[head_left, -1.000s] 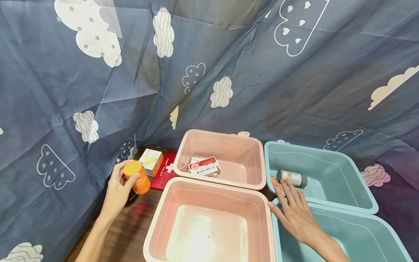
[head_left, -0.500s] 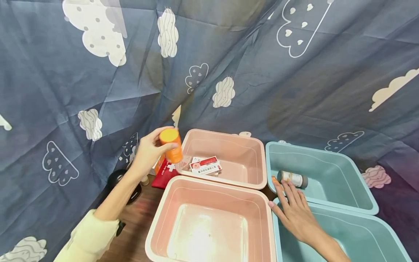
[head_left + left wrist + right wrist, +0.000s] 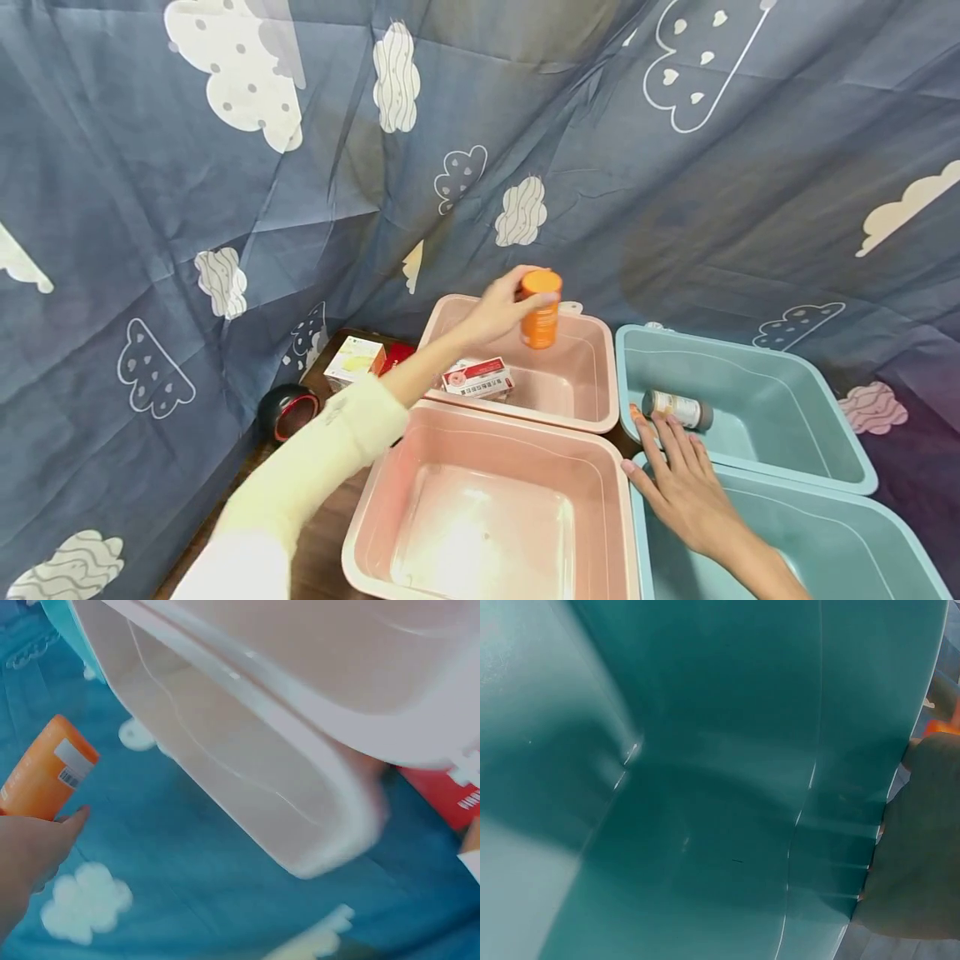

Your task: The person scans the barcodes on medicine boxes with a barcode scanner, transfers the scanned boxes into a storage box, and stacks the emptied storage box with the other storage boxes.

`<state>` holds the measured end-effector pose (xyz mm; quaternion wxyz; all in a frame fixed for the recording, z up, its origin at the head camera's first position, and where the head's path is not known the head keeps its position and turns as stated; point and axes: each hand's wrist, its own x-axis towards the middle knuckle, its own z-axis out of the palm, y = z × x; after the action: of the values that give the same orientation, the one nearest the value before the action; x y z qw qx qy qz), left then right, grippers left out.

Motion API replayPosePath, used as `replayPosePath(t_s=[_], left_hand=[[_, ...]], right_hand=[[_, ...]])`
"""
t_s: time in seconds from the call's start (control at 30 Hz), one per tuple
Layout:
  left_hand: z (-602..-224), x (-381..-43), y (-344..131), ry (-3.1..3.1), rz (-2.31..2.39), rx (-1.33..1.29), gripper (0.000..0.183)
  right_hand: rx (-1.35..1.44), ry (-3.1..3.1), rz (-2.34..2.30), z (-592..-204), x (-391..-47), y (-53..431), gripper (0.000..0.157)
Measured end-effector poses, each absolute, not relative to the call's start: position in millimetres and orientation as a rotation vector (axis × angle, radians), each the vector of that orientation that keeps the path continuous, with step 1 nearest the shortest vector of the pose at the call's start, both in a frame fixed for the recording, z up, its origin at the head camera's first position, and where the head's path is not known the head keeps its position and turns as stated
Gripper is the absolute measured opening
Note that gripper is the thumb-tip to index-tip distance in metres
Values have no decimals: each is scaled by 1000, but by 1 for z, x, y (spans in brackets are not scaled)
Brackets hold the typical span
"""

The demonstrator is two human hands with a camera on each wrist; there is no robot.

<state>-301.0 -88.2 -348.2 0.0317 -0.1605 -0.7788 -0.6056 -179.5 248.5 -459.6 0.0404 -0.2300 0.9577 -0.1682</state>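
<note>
My left hand (image 3: 495, 312) grips an upright orange bottle (image 3: 540, 325) with a yellow-orange lid, above the far pink bin (image 3: 588, 371). In the left wrist view a white barcode label shows on the orange bottle (image 3: 46, 771). Inside that bin lie medicine boxes (image 3: 480, 382), the top one red and white, partly behind my left arm. My right hand (image 3: 690, 504) rests with fingers extended over the adjoining rims of the blue bins. Near its fingertips, in the far blue bin (image 3: 783, 417), lies a white-labelled bottle (image 3: 678, 410) beside a small orange item (image 3: 636, 412).
A near pink bin (image 3: 480, 542) and a near blue bin (image 3: 825, 542) stand in front. At left are a white-and-orange box (image 3: 356, 358), a red first aid pouch (image 3: 397, 356) and a black round object (image 3: 287, 412). Dark cloud-print cloth (image 3: 600, 208) hangs behind.
My left hand has carried the orange bottle from the table's left side, up and rightward, to above the far pink bin. My right hand has stayed in place.
</note>
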Motion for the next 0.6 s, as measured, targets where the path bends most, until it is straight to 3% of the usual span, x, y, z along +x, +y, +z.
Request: replayPosePath(t_s=[0.27, 0.6], left_hand=[[-354, -326, 7, -2483, -1784, -564, 53], [-379, -321, 98, -2645, -1686, -649, 61]], right_hand=[[-691, 2916, -504, -459, -182, 251, 80], [-660, 2902, -500, -459, -183, 247, 81]])
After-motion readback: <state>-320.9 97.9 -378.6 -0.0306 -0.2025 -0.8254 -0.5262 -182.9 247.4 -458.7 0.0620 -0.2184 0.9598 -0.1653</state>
